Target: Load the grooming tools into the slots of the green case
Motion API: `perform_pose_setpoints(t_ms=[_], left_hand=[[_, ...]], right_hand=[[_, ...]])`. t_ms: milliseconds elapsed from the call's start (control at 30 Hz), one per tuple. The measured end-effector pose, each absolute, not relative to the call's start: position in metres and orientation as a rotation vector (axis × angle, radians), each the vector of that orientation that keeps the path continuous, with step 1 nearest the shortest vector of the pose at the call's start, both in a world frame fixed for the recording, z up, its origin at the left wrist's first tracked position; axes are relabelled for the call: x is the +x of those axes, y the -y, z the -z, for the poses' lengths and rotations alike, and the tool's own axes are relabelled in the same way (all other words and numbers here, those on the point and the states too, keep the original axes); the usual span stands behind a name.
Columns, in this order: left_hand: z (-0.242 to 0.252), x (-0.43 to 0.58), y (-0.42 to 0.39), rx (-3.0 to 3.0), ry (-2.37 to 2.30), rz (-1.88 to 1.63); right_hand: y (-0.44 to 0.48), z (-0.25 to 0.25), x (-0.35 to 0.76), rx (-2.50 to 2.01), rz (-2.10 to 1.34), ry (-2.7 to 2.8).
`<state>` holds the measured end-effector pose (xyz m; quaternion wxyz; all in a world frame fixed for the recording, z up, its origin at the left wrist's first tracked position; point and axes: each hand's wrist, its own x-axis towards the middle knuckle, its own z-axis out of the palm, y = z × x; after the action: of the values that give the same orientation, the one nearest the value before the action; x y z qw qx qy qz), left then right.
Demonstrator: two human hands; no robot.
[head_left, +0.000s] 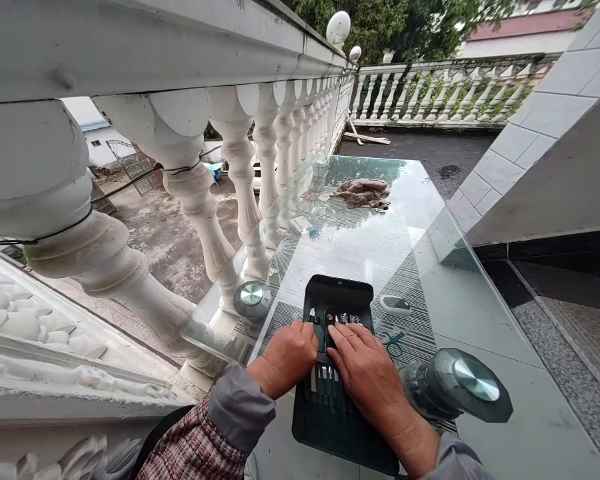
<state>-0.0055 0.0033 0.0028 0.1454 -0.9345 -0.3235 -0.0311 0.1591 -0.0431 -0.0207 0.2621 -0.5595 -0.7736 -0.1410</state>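
Note:
A black folding manicure case [337,291] lies open on the glass tabletop [500,407], with small steel tools held in its upper row [347,320] and a row of slim tools [325,387] below. My left hand [285,357] is curled over the case's upper left, its fingertips at a small tool; I cannot tell whether they grip it. My right hand [365,373] rests flat beside it with fingers spread, touching a dark tool handle [330,327]. Both palms hide the middle of the case.
Two round metal-capped cylinders [253,299] [455,387] stand on the glass either side of the case. A white oval object [395,305] and green-handled scissors [393,343] lie close on the right. A crumpled brown cloth [363,193] lies farther off. A white balustrade [235,147] runs along the left.

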Motion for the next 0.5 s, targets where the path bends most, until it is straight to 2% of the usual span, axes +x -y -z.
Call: perform_pose_setpoints(t_ms=[500], left_hand=[[-0.0078, -0.0026, -0.0101, -2.743, 1.18, 0.101]], right_hand=[[0.043, 0.0216, 0.1555, -1.525, 0.379, 2.077]])
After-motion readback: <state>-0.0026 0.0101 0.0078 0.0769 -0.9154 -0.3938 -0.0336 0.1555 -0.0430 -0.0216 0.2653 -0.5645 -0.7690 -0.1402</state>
